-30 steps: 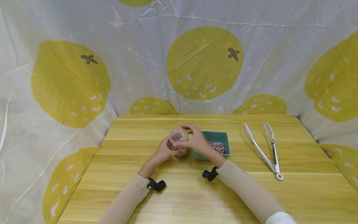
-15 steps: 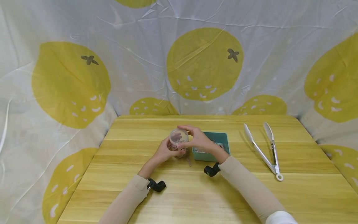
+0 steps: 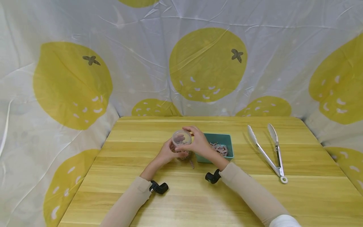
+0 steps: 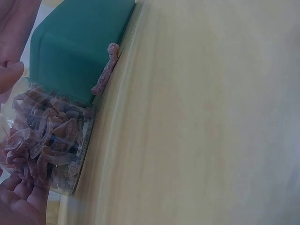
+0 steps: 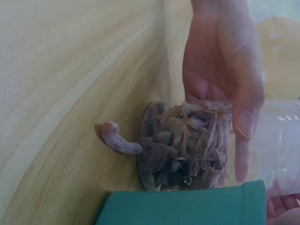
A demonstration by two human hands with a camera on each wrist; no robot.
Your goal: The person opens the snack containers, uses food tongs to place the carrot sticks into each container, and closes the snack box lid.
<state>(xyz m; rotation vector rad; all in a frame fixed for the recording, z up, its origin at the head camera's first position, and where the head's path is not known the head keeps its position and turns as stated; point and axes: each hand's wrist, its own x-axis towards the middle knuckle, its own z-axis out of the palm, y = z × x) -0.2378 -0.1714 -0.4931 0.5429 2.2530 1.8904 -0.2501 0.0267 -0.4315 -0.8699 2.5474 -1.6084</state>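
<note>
A clear plastic jar (image 5: 187,145), its lower part packed with pinkish-brown dried strips, stands upright on the table between the hands. My left hand (image 3: 165,154) wraps its fingers and thumb round the jar's side. At the jar's clear round top (image 3: 181,137), my right hand (image 3: 201,143) grips the edge, thumb on the near side and fingers on the far side. One loose strip (image 5: 117,139) lies on the table beside the jar's base. To the right, close to the jar, is a green box (image 3: 204,159) holding more dried strips (image 3: 220,149), partly behind the right wrist.
Silver tongs (image 3: 267,154) with pale tips lie spread on the right side of the wooden table (image 3: 181,201). A curtain (image 3: 141,63) with a lemon print hangs behind the table and at both sides.
My right hand turned at the jar's top, its wrist swinging over the box's strips and then back. The left hand has kept its grip, and the jar has stayed in place.
</note>
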